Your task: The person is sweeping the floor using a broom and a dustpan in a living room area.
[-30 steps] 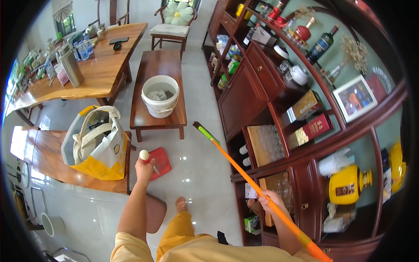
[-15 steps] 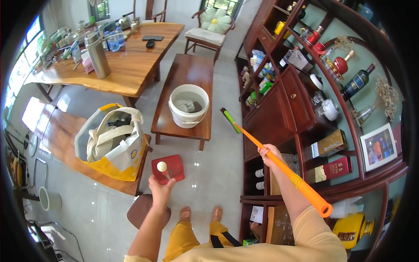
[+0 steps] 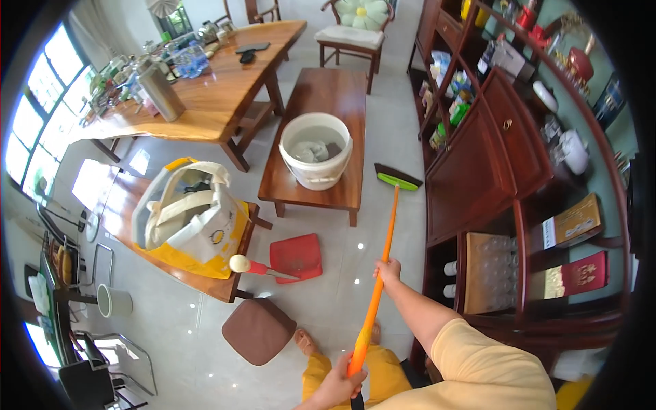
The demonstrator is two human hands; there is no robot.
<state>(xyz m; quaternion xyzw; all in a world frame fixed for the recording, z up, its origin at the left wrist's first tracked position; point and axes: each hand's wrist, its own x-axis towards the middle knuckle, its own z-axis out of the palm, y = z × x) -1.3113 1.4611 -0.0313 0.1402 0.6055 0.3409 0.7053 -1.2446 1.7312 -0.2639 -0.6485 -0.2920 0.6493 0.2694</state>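
**Broom [image 3: 373,307] in both hands, head out by cabinet [image 3: 471,160]**

Left hand [image 3: 339,384] closed round the near end, right hand [image 3: 388,272] gripping farther along; spacing probably for leverage. Red dustpan [image 3: 295,256] unheld, handle upright, likely for easy grabbing. Broom head [image 3: 398,179] low beside cabinet; floor contact: can't tell. White bucket [image 3: 307,169] on bench [image 3: 329,89], maybe for easy reach.

Changes in the grip and the broom. The left hand [image 3: 335,383], earlier closed around the handle of the dustpan [image 3: 296,258], has let it go and now grasps the near end of the broom [image 3: 375,294] below the right hand [image 3: 388,270]. The broom, formerly slanting toward the lower right, now runs nearly straight ahead, and its bristle head [image 3: 398,180] has turned from lengthwise to crosswise.
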